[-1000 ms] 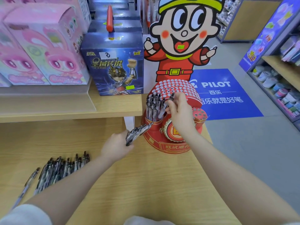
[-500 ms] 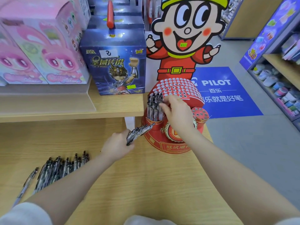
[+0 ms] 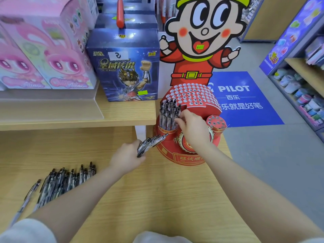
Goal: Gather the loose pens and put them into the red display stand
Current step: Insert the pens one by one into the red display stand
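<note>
The red display stand (image 3: 185, 156) sits at the far right of the wooden table (image 3: 157, 199); its domed top (image 3: 192, 95) is full of holes. A cluster of dark pens (image 3: 168, 112) stands upright in its left side. My right hand (image 3: 193, 128) reaches over the stand, and its fingertips pinch a pen at the cluster's right edge. My left hand (image 3: 127, 156) grips a bundle of pens (image 3: 151, 142) whose tips point at the stand's base. A loose pile of pens (image 3: 66, 178) lies on the table at the left, and a single pen (image 3: 31, 191) lies further left.
A raised wooden shelf (image 3: 78, 118) behind the table carries a blue toy box (image 3: 126, 67) and pink boxes (image 3: 43, 58). A cartoon cutout (image 3: 203, 35) rises behind the stand. The table ends just right of the stand; beyond are grey floor and a stocked shelf (image 3: 305, 95).
My right hand has come down from above the stand, lowering its pen into the cluster of standing pens. My left hand keeps its bundle in about the same place.
</note>
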